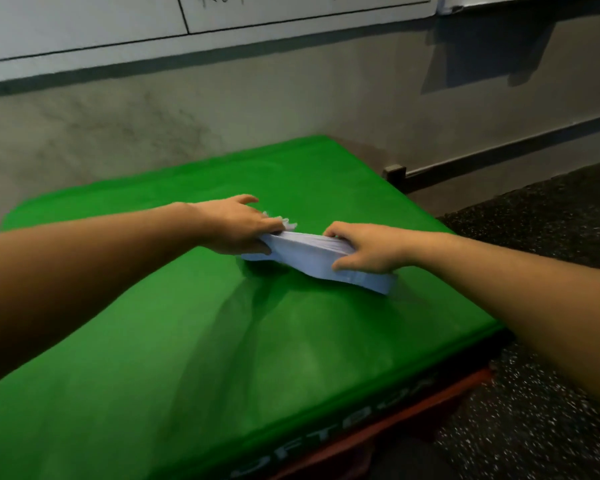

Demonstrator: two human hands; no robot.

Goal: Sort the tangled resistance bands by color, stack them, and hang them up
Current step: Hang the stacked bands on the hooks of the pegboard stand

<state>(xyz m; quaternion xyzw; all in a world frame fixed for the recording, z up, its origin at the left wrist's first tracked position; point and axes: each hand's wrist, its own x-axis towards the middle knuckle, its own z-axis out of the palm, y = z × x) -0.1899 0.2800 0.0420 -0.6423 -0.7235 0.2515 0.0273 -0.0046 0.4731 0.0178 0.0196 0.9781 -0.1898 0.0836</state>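
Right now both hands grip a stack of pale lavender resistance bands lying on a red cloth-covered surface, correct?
Not quite: the cloth is green, not red, as the head view shows. The left hand and right hand do grip the stack of pale lavender resistance bands on the green cloth-covered surface.

Head camera looks down, close over green pad (222,341).

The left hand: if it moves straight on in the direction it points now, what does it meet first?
The left hand already grips one end of the pale blue band stack. Going straight on along the stack, it would probably first meet the right hand holding the other end, though depth is uncertain.
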